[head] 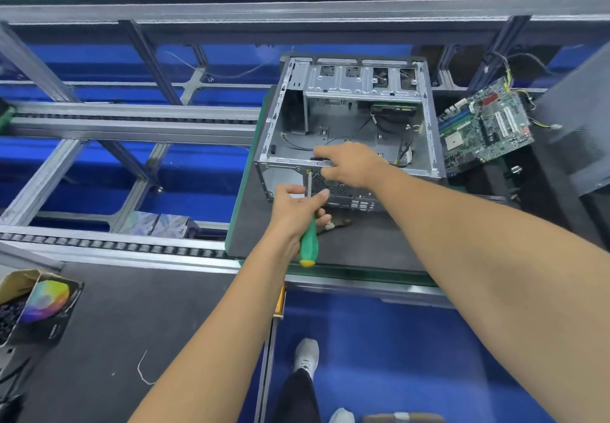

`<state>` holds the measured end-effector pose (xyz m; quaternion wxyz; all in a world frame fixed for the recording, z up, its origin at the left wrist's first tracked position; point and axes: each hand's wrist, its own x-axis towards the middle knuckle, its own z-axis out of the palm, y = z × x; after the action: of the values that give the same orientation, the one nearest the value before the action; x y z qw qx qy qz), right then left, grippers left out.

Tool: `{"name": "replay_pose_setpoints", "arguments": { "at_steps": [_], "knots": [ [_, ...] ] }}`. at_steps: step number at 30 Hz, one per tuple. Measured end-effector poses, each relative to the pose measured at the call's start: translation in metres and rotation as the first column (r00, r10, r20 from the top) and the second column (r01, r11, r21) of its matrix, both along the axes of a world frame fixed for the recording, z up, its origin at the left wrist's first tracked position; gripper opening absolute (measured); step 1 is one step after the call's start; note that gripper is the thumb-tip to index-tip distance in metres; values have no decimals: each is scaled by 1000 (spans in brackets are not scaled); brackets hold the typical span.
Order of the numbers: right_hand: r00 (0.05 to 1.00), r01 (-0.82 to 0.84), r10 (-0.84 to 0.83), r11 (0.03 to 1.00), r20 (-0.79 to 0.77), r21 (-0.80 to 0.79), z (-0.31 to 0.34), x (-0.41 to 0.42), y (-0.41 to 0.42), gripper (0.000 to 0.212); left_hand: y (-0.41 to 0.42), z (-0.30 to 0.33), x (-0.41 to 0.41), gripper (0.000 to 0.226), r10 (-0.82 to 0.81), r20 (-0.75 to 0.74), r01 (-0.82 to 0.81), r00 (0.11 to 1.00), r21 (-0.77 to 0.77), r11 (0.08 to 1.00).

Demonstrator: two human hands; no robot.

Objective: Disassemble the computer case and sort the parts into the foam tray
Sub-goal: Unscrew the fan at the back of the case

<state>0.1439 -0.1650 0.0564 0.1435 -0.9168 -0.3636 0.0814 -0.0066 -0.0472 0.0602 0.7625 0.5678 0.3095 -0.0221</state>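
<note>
An open grey computer case (333, 118) lies on a dark mat, its inside facing up with loose black cables in it. My left hand (297, 206) grips a green screwdriver with a yellow end (309, 246); its shaft points up at the case's near rim. My right hand (350, 165) rests over that near rim, fingers curled on the edge by a small black part. A green motherboard (485, 128) lies tilted to the right of the case. No foam tray is identifiable.
A dark side panel (581, 125) leans at the far right. Conveyor rails (132, 122) and blue bins fill the left. A cardboard box (29, 303) of dark small parts sits at lower left. A small part (333, 224) lies on the mat under the screwdriver.
</note>
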Motion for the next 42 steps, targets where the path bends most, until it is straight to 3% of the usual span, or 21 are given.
{"name": "replay_pose_setpoints", "arguments": {
  "at_steps": [4,9,19,25,36,42],
  "knots": [
    [1000,5,-5,1000,-2,-4,1,-1,1,31,7,-2,0,22,34,43,-33,998,-23,999],
    [1000,1,-1,1000,-1,-2,2,-2,1,31,12,0,0,13,-56,-1,56,998,74,996],
    [1000,5,-5,1000,11,-4,0,-1,2,33,11,5,5,17,-192,-20,192,981,161,968],
    [1000,4,-4,1000,17,-1,-1,-1,1,27,9,6,12,34,-255,-15,252,967,215,944],
    [1000,-4,4,1000,6,-5,-2,0,-1,24,5,-12,31,13,-106,45,91,993,248,965],
    [1000,-8,8,1000,11,0,1,-2,-1,27,1,-24,37,17,-59,96,29,994,292,956]
  ]
}}
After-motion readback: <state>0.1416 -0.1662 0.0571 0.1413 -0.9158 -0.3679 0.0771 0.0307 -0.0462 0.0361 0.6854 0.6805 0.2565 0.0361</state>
